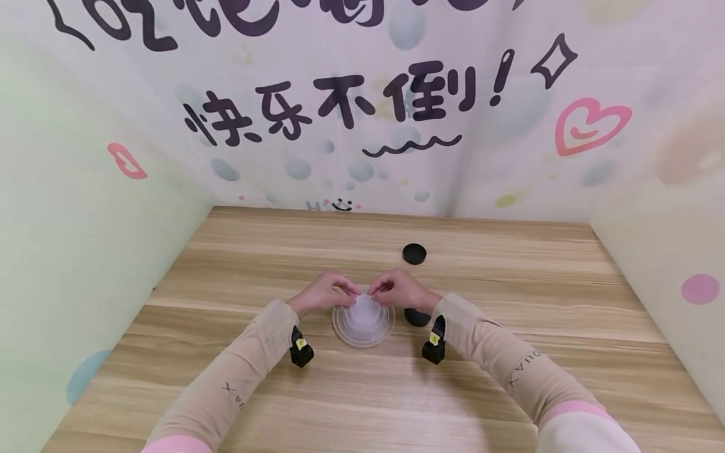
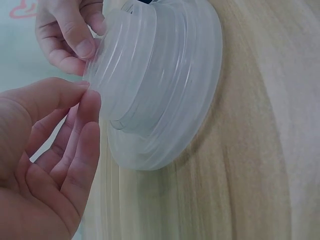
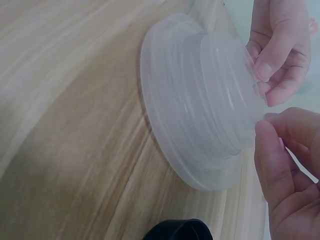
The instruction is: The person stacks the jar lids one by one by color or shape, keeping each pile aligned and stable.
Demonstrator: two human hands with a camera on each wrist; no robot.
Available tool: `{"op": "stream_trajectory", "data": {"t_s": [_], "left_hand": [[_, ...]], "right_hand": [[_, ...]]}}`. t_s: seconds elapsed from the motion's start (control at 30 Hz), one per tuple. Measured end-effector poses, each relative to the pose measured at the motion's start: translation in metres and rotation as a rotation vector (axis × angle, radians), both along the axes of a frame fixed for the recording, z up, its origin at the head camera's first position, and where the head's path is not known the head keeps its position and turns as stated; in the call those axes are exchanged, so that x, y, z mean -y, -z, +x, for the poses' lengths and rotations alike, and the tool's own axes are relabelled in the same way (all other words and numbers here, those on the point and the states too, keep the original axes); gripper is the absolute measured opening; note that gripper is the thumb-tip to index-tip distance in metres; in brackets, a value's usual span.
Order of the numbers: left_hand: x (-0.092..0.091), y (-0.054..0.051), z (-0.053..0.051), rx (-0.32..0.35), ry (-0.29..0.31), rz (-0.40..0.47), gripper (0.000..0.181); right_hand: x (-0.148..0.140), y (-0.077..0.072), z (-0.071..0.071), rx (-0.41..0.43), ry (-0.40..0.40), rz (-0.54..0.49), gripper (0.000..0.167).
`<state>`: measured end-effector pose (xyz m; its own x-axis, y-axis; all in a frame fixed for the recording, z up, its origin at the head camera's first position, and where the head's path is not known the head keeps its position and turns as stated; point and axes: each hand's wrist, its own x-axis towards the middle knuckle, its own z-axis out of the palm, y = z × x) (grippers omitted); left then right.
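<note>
On the wooden table stands a translucent stepped plastic container (image 1: 364, 324), built of rings that narrow from a wide round base to a small top. My left hand (image 1: 325, 293) pinches the left side of its top edge between thumb and forefinger. Opposite, my right hand (image 1: 401, 290) pinches the right side of that edge the same way. In the left wrist view the container (image 2: 167, 85) shows its ribbed wall and broad base flange. The right wrist view shows thumb and finger of the right hand (image 3: 292, 170) meeting at the container's upper edge.
A shallow black round cap (image 1: 415, 253) lies farther back on the wooden table (image 1: 272, 251). Another black round piece (image 1: 417, 316) sits beside the container, partly covered by the right wrist. Printed cloth walls (image 1: 340, 176) stand behind and at both sides.
</note>
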<state>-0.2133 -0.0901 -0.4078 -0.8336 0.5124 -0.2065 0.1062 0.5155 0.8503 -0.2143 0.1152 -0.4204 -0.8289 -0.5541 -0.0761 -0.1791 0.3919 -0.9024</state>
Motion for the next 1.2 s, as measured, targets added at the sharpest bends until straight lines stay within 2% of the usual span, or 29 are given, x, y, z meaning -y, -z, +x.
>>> {"op": "stream_trajectory", "data": {"t_s": [0.17, 0.4, 0.63, 0.93, 1.2], "left_hand": [[-0.0001, -0.0005, -0.0001, -0.015, 0.035, 0.013, 0.019], [-0.0005, 0.0005, -0.0002, 0.002, 0.016, 0.001, 0.018], [-0.0010, 0.0012, -0.0012, 0.020, 0.014, 0.032, 0.023], [-0.0021, 0.0020, -0.0008, 0.042, -0.013, 0.037, 0.028], [-0.0051, 0.0003, -0.0014, 0.041, -0.064, 0.043, 0.030]], "right_hand": [[-0.0001, 0.0011, -0.0001, -0.010, -0.006, 0.023, 0.011], [-0.0003, 0.0021, -0.0006, -0.005, -0.012, 0.022, 0.012], [-0.0013, 0.0034, -0.0015, -0.009, -0.003, 0.023, 0.010], [-0.0028, 0.0007, 0.0002, -0.018, 0.011, 0.012, 0.012], [-0.0091, -0.0007, 0.0022, -0.034, 0.011, -0.006, 0.016]]}}
